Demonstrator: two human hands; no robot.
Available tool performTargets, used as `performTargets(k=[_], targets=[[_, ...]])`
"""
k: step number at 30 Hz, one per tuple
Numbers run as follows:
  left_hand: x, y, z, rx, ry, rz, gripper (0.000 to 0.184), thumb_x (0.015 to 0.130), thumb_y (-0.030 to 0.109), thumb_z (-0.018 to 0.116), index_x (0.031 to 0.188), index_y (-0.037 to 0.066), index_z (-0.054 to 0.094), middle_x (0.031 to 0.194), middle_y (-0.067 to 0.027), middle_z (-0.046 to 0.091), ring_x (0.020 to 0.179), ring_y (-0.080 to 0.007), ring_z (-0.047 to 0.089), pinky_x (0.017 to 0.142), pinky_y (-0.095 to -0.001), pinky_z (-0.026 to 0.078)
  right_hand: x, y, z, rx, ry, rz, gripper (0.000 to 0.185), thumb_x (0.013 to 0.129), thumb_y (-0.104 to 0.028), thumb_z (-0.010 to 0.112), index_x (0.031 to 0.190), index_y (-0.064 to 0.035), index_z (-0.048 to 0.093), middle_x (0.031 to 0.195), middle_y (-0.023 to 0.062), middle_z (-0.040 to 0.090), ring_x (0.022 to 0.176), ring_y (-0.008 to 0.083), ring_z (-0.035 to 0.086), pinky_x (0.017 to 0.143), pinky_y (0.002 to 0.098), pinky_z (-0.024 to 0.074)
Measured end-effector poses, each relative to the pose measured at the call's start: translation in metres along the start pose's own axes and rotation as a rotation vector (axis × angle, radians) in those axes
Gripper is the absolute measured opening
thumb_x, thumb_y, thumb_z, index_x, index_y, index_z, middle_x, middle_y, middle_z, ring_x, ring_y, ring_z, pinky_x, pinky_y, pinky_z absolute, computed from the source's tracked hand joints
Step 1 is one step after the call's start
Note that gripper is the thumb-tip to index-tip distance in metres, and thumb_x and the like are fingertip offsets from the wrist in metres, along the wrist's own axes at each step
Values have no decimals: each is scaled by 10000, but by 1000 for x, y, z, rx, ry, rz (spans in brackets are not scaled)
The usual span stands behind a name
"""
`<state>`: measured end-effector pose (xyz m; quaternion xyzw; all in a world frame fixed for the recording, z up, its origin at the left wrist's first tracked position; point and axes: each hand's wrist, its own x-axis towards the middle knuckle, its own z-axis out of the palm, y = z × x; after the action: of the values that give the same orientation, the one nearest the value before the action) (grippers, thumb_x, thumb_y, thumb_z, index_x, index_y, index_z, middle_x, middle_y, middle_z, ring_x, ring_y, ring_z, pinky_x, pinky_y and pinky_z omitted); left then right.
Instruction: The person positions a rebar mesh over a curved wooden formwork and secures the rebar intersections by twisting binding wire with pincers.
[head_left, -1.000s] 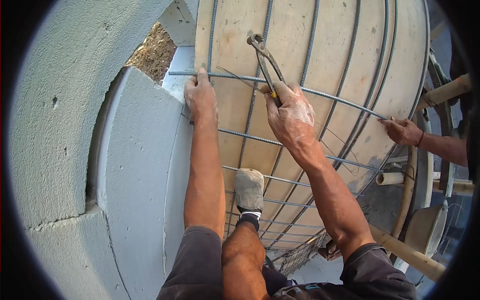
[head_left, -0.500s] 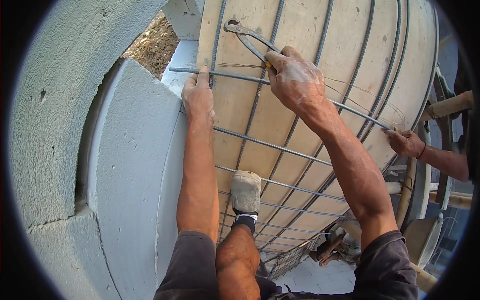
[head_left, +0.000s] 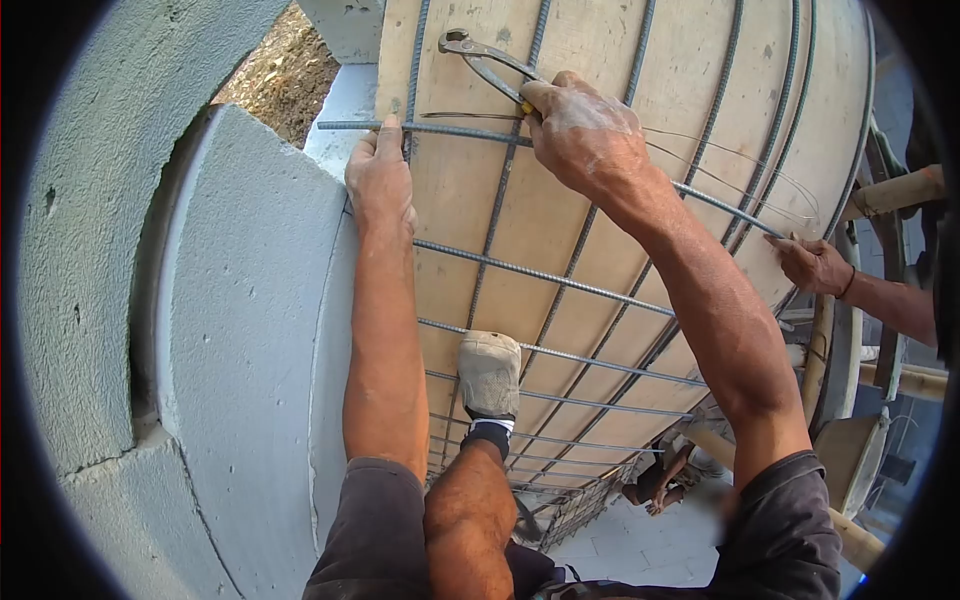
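The crosswise rebar (head_left: 470, 132) lies across the plywood formwork (head_left: 592, 45). The left hand (head_left: 381, 180) grips this rebar near its left end; the right hand (head_left: 588, 132), over its middle, clenches end-cutting nippers (head_left: 482, 49); a co-worker's hand (head_left: 812, 266) holds its right end.

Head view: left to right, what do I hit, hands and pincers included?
Leftmost block → left hand → pincers → right hand → co-worker's hand. Bar left out: it overlaps several of these.
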<state>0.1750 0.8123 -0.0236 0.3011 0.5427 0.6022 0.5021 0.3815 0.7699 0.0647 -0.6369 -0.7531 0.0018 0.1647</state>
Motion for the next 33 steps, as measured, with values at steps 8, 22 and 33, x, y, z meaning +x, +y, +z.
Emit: performTargets(k=[8, 22, 33], targets=[[-1, -5, -3, 2, -17, 62, 347, 1010, 244, 582, 1112, -87, 608, 996, -112, 671, 881, -157, 614, 777, -297, 503, 18, -27, 0, -47, 29, -131, 263, 942, -124, 506, 1102, -70, 708, 1009, 215, 649, 876, 336, 710, 744, 434, 584], [-27, -7, -31, 992, 28, 632, 362, 963, 98, 517, 1299, -18, 587, 1167, -285, 656, 1075, -412, 648, 897, -453, 516, 43, -22, 23, -52, -2, -289, 244, 919, -127, 537, 1083, -93, 715, 1016, 161, 676, 930, 309, 700, 778, 418, 579], [-27, -8, -31, 1139, 99, 653, 178, 957, 159, 578, 1091, 44, 600, 937, -227, 706, 868, -430, 686, 749, -503, 546, 45, -44, 23, -52, -31, -203, 241, 975, -170, 534, 1113, -54, 692, 1040, 204, 649, 920, 333, 697, 795, 436, 580]])
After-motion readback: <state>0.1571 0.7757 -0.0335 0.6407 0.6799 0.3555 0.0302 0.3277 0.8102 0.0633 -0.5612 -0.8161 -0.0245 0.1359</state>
